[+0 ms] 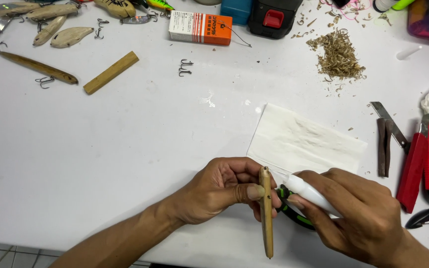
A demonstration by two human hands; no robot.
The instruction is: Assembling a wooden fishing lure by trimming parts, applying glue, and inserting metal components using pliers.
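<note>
My left hand (219,191) grips a slim wooden lure body (266,218), held upright with its narrow edge toward me, thumb pressed on its side. In my right hand (361,216) is a small white squeeze bottle (309,193), its thin nozzle tip touching the top of the lure body. Beneath both hands lie black-and-green handled pliers (294,212), partly hidden. A folded white paper towel (306,141) rests just beyond my hands.
Red-handled pliers (425,161) and a brown-handled knife (385,141) lie at right. A pile of wood shavings (340,57), an orange-and-white box (200,28), a wooden block (111,72), a loose treble hook (185,67) and several carved lure bodies (51,22) sit at the back.
</note>
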